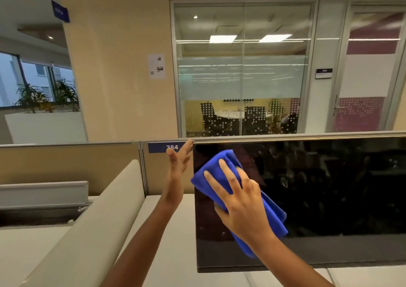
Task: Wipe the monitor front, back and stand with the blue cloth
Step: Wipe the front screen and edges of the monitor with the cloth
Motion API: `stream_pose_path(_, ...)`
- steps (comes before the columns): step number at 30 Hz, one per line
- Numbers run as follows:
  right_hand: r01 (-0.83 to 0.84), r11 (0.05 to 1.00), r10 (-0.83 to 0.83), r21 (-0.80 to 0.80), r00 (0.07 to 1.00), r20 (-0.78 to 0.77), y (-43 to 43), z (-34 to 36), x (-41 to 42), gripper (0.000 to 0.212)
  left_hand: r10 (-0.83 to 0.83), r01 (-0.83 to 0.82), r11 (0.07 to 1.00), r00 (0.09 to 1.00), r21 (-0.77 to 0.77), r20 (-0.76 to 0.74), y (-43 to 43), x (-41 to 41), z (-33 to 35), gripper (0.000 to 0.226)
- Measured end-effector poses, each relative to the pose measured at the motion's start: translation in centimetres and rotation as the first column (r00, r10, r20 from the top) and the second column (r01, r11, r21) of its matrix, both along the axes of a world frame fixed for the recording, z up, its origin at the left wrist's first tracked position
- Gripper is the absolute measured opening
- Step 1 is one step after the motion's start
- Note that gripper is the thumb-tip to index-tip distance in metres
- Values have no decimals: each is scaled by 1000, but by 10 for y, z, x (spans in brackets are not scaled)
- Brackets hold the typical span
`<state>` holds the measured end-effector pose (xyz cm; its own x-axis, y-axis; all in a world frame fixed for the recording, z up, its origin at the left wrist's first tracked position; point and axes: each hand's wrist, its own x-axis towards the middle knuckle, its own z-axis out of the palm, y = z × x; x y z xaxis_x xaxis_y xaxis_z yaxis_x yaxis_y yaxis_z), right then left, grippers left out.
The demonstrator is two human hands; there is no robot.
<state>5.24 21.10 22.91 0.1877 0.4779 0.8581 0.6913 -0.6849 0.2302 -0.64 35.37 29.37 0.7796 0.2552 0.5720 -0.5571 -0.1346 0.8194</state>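
Monitor point(318, 199) fills the lower right of the frame, screen dark and smudged, standing on the pale worktop point(167, 231). Right hand point(239, 201) lies flat, fingers spread, pressing the folded blue cloth point(222, 168) against the screen's upper-left area; no pinch, palm contact only. Left hand point(179, 166) is open, fingers loosely spread, at the monitor's upper-left edge; contact unclear. Divider tag "384" point(167, 147) sits just behind it.
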Motion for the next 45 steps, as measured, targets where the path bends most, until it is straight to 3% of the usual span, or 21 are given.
stream_pose_path(4,36,993,-34,110,999,-13,-27,13,10,56,12,-11,1000,1000,20,-15,3,0,0,108)
stream_pose_path(7,83,972,-72,218,996,-60,-18,44,16,55,17,-17,999,1000,-27,-14,0,-2,0,94)
stream_pose_path(11,30,989,-28,145,999,-18,18,48,6,58,38,-40,990,999,-138,-21,-6,-2,-3,62)
stream_pose_path(17,-66,994,73,-87,994,79,-4,5,6,58,33,-37,999,995,-39,-91,2,-10,0,87)
stream_pose_path(20,1,1000,-2,30,999,47,-27,21,18,57,36,-36,999,994,-2,-99,2,-16,5,88)
stream_pose_path(22,59,990,-57,131,998,-15,-27,40,21,55,74,-76,997,993,-21,-95,-2,-18,3,63)
stream_pose_path(24,75,985,-71,152,997,-29,-14,48,16,54,62,-71,994,993,-84,-100,-6,-20,-1,59)
stream_pose_path(29,-35,994,44,-103,995,92,12,7,1,58,63,-86,986,986,-145,-152,-5,-23,-20,67)
stream_pose_path(32,-71,958,104,-278,989,105,-8,-21,2,66,42,-58,995,983,-82,-178,-4,-31,-26,98)
stream_pose_path(34,-73,964,104,-255,988,112,-27,-20,8,62,41,-51,997,983,-53,-179,-1,-31,-31,100)
stream_pose_path(38,-9,999,12,-48,997,74,-36,22,22,52,77,-95,992,977,-80,-200,-5,-32,-30,71)
stream_pose_path(40,37,999,-37,4,998,48,-24,38,22,50,99,-122,987,974,-103,-205,-7,-31,-31,72)
stream_pose_path(43,30,999,-30,-9,998,62,0,31,15,54,107,-141,978,971,-152,-213,-9,-31,-31,72)
stream_pose_path(45,-11,993,23,-116,994,106,5,11,11,59,117,-153,977,967,-148,-227,-10,-31,-31,69)
